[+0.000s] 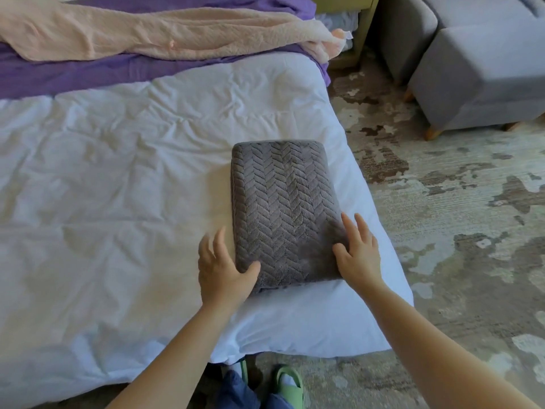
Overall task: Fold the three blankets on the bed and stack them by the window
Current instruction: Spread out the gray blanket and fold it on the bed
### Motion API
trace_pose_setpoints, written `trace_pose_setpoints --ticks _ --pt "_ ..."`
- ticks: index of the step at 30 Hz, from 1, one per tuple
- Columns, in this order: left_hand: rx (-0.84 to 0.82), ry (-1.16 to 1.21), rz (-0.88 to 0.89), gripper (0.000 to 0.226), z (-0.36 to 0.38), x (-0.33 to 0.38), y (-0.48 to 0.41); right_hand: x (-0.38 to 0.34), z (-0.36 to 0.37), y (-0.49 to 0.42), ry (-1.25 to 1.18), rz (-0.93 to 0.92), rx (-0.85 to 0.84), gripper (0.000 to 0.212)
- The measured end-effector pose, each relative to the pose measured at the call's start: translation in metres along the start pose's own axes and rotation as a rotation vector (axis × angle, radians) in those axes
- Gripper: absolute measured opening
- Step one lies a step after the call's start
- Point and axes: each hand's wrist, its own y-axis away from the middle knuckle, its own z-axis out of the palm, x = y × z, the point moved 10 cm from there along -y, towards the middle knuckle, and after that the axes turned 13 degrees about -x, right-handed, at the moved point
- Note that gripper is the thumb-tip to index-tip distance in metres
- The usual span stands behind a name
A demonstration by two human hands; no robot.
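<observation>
A grey blanket (283,202) with a herringbone texture lies folded into a thick rectangle on the white duvet (118,202), near the bed's right edge. My left hand (221,267) touches its near left corner with the thumb on top and the fingers spread along the side. My right hand (358,249) rests with straight fingers against the blanket's near right edge. A peach blanket (165,33) lies unfolded and rumpled across the far end of the bed. Under it a purple blanket (73,75) is spread out, also unfolded.
A grey upholstered ottoman (483,81) on wooden legs stands on the patterned carpet (457,231) at the right. A yellowish-green piece of furniture (365,28) stands beyond the bed's far corner. My feet in green slippers (287,385) are at the bed's near edge.
</observation>
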Motion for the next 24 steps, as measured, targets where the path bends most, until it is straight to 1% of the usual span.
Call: trace_pose_setpoints --ticks 1,2,3,4,5,7,10,14,16,18,21,24 --pt "0.080 -0.080 0.138 0.081 -0.007 0.024 -0.002 -0.017 -0.001 -0.003 0.085 -0.084 0.040 0.063" --pt "0.124 -0.188 0.260 0.073 -0.006 0.047 -0.004 -0.030 0.003 -0.006 0.162 -0.148 0.046 0.063" --pt "0.118 -0.326 0.343 0.066 0.003 0.063 -0.008 -0.038 0.012 -0.011 0.245 -0.186 0.025 0.063" --pt "0.069 -0.467 0.380 0.063 0.019 0.069 -0.014 -0.039 0.024 -0.015 0.331 -0.198 -0.012 0.064" --pt "0.000 -0.581 0.373 0.062 0.036 0.065 -0.021 -0.035 0.037 -0.020 0.409 -0.191 -0.052 0.066" --pt "-0.093 -0.688 0.287 0.063 0.060 0.039 -0.034 -0.018 0.057 -0.025 0.488 -0.168 -0.114 0.070" --pt "-0.100 -0.677 0.244 0.064 0.070 0.020 -0.039 -0.003 0.067 -0.029 0.484 -0.162 -0.122 0.072" --pt "-0.203 -0.684 0.194 0.065 0.071 0.022 -0.040 -0.007 0.064 -0.029 0.475 -0.139 -0.188 0.073" --pt "-0.259 -0.662 0.184 0.064 0.062 0.027 -0.038 -0.013 0.053 -0.026 0.436 -0.137 -0.230 0.069" --pt "-0.272 -0.588 0.218 0.061 0.043 0.035 -0.031 -0.025 0.034 -0.021 0.342 -0.165 -0.210 0.058" --pt "-0.154 -0.377 0.278 0.051 -0.012 0.044 -0.015 -0.048 0.005 -0.010 0.205 -0.184 -0.127 0.039" --pt "0.024 -0.244 0.322 0.033 -0.080 0.043 -0.002 -0.081 -0.007 -0.009 0.179 -0.206 -0.149 0.028"
